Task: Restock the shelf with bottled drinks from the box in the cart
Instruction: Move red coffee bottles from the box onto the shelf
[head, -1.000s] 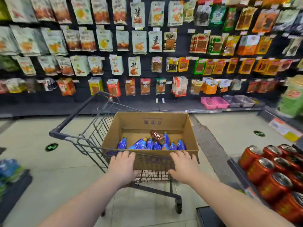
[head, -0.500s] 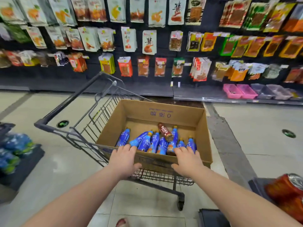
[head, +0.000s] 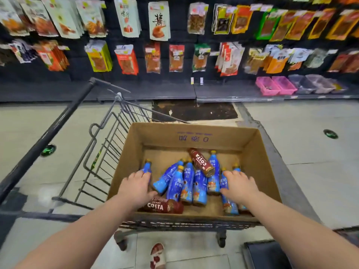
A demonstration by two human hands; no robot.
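An open cardboard box (head: pixel 194 136) sits in the wire cart (head: pixel 108 152). Several blue bottles (head: pixel 186 183) lie loose on the box floor. One brown Costa bottle (head: pixel 202 162) rests across them and another (head: pixel 163 206) lies along the near wall. My left hand (head: pixel 136 187) is inside the box, palm down on the leftmost blue bottle (head: pixel 146 167), with the thumb spread out. My right hand (head: pixel 240 186) lies palm down over the rightmost blue bottles (head: pixel 230 207), fingers apart. Neither hand has a bottle lifted.
The cart's black handle (head: pixel 58 123) runs off to the left. A dark wall of hanging snack packs (head: pixel 159 20) faces me, with pink bins (head: pixel 275 85) on its low ledge. A dark crate (head: pixel 266 255) sits at the lower right and my sandalled foot (head: pixel 158 255) under the cart.
Both hands left the box's near rim and moved forward into the box onto the bottles. My view tilted down and closer, and the red cans at the right went out of sight.
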